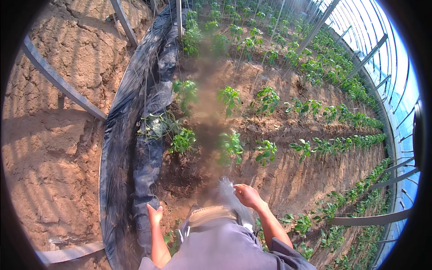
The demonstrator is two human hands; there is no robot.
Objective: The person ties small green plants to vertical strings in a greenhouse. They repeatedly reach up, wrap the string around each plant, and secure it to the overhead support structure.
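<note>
My left hand (155, 215) is beside the rolled edge of a black plastic sheet (145, 179), thumb and finger pointing up; whether it grips the sheet is unclear. My right hand (249, 196) is in front of my leg with its fingers curled. Its fingertips are close to a whitish, fringed bundle of strands (226, 183), and a hold on it cannot be made out. Ahead of me, leafy young plants, perhaps peppers, grow in rows, the nearest a small plant (266, 151) and a bushier one (182, 141). A blurred smear down the middle of the view hides part of the soil.
Wilted cut stems (158, 125) lie over the black sheet. To the left rises a cracked earth wall (57, 145) with curved grey support ribs (64, 81). Thin strings hang above the rows. Slanted posts (317, 27) and the clear greenhouse film (398, 84) stand right.
</note>
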